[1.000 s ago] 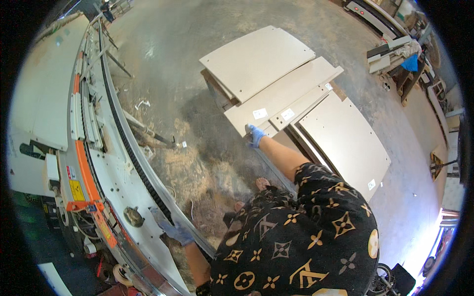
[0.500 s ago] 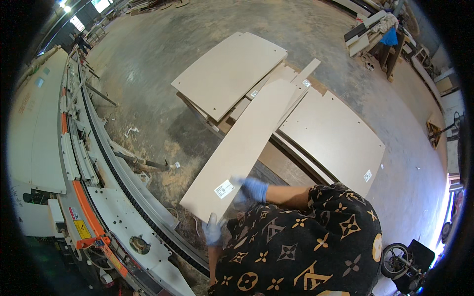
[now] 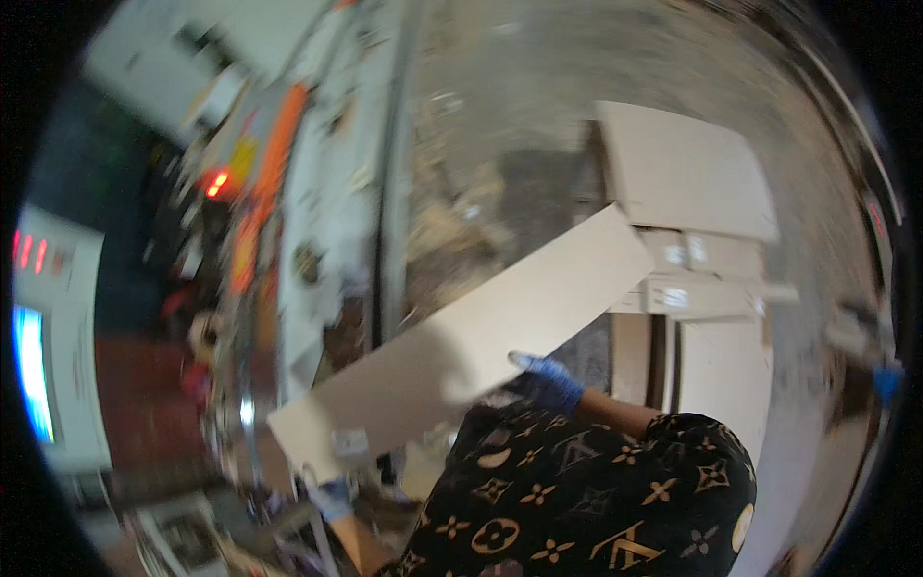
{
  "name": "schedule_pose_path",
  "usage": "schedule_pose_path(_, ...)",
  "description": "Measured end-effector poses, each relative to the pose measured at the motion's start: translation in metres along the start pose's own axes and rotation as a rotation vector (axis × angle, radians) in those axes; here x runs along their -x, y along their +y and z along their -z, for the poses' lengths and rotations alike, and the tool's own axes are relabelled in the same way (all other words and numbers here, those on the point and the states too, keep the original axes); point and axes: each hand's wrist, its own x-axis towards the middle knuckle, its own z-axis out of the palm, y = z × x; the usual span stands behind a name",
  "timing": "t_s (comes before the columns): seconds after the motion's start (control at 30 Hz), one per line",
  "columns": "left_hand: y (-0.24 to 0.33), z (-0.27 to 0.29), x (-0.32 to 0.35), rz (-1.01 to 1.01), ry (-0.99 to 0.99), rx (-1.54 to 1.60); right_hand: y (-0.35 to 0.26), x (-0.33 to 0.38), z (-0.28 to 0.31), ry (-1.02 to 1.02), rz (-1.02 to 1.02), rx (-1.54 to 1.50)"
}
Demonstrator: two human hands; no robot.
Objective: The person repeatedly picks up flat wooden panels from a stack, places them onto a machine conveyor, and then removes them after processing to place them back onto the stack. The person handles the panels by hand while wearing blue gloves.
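Observation:
A long, flat beige board [image 3: 500, 322] stretches diagonally in front of me, held up with a white label [image 3: 350, 442] near its left end. My right hand [image 3: 550, 381], in a blue-and-white glove, grips its near long edge, thumb on top and fingers hidden underneath. Near the labelled end, my left hand [image 3: 330, 498] holds the board's corner edge in the same kind of glove; motion blur softens its fingers. The board's far end reaches beside the stacked boards.
Wide beige panels [image 3: 687, 173] and narrower labelled boards [image 3: 707, 296] lie stacked at right. A long pale machine with an orange strip [image 3: 269, 183] runs along the left. Beyond it stands a cabinet with a lit screen [image 3: 34, 375]. Dust lies on the concrete floor [image 3: 538, 58].
My view has swung left toward the machine. The board has come away from the stack and turned flatter across the view. My right hand has slid farther from the labelled end.

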Motion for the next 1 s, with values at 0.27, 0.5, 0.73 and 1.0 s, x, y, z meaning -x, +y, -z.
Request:
schedule_pose_path(0.27,-0.055,0.135,0.066,-0.171,0.252,0.436,0.076,-0.158,-0.107,-0.261,-0.366,0.298)
schedule_pose_path(0.5,-0.069,0.197,0.055,-0.237,0.567,0.449,0.200,-0.277,-0.206,-0.158,-0.325,0.552)
schedule_pose_path(0.73,-0.046,0.198,-0.028,-0.293,0.673,0.145,0.264,-0.317,-0.253,-0.044,0.183,1.321)
schedule_pose_path(1.0,-0.004,0.193,-0.060,-0.586,0.642,-1.079,0.265,-0.335,-0.284,0.053,0.318,1.500)
